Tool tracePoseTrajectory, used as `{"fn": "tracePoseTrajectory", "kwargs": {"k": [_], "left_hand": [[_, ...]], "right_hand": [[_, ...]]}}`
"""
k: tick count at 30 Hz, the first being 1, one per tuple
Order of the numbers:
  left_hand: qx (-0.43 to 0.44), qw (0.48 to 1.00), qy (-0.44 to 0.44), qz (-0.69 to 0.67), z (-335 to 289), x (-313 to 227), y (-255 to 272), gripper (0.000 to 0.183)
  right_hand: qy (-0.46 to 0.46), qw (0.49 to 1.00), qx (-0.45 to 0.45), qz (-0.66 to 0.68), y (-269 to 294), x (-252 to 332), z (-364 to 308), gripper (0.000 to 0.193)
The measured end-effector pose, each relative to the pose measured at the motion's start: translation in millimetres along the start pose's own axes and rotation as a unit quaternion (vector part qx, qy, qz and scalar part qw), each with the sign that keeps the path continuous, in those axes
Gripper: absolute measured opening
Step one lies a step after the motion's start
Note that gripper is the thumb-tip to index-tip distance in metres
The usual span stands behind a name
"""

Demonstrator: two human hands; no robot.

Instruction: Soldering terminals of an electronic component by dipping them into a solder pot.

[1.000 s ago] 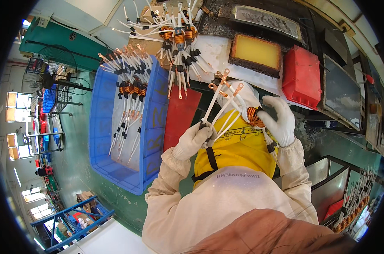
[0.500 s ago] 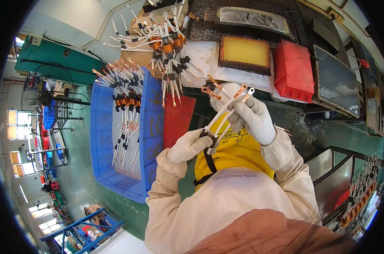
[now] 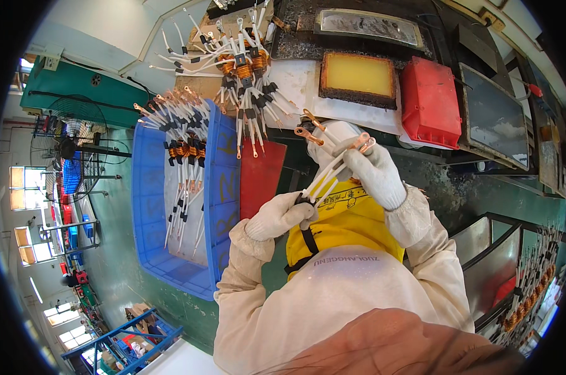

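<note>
In front of my yellow apron [image 3: 342, 222] I hold a bundle of white cable leads [image 3: 323, 181] with ring lugs at their upper ends. My left hand [image 3: 275, 217], in a white glove, is closed around the lower end, where a black sleeve partly shows; the rest of that end is hidden. My gloved right hand [image 3: 378, 176] pinches the leads just below the lugs on the right. Two copper lugs [image 3: 309, 135] stick out to the left, beyond the right fingers.
A blue crate [image 3: 223, 206] on the left holds several coil-and-cable assemblies [image 3: 186, 150]. More assemblies [image 3: 245, 69] are heaped on the bench, left of a yellow-filled tray [image 3: 358, 75] and a red box [image 3: 430, 103]. Coils hang on a rack [image 3: 530, 303] at right.
My right fingers have closed over the lugs on the right, bringing those leads closer together. The left hand keeps its grip in nearly the same place.
</note>
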State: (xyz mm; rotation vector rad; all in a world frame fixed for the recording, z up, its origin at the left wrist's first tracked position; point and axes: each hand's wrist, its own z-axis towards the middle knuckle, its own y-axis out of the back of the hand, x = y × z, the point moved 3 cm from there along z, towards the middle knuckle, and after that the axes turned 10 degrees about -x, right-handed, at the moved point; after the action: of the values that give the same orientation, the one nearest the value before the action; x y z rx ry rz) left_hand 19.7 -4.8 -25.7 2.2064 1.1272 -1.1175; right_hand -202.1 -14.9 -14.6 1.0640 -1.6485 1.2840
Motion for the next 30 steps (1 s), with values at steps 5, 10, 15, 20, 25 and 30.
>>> {"fn": "tracePoseTrajectory", "kwargs": {"k": [5, 10, 15, 20, 25, 30], "left_hand": [[0.022, 0.999, -0.016, 0.037, 0, -3, -4, 0.023], [-0.024, 0.999, -0.01, -0.034, 0, 10, 7, 0.02], [-0.094, 0.987, -0.048, -0.124, 2, 40, 24, 0.022], [-0.177, 0.961, -0.08, -0.198, 5, 40, 20, 0.04], [-0.187, 0.953, -0.093, -0.22, 8, 28, 19, 0.039], [-0.186, 0.941, -0.1, -0.265, 26, 0, 16, 0.036]], "right_hand": [[-0.074, 0.99, 0.033, 0.116, 7, -17, 5, 0.029], [0.021, 0.998, 0.008, -0.065, 24, 6, -3, 0.032], [0.154, 0.903, -0.066, -0.396, 80, 3, -7, 0.065], [0.126, 0.861, -0.06, -0.488, 78, -46, -24, 0.087], [0.167, 0.841, -0.113, -0.502, 70, -40, -19, 0.081], [0.314, 0.777, -0.131, -0.53, 85, 11, -18, 0.068]]}}
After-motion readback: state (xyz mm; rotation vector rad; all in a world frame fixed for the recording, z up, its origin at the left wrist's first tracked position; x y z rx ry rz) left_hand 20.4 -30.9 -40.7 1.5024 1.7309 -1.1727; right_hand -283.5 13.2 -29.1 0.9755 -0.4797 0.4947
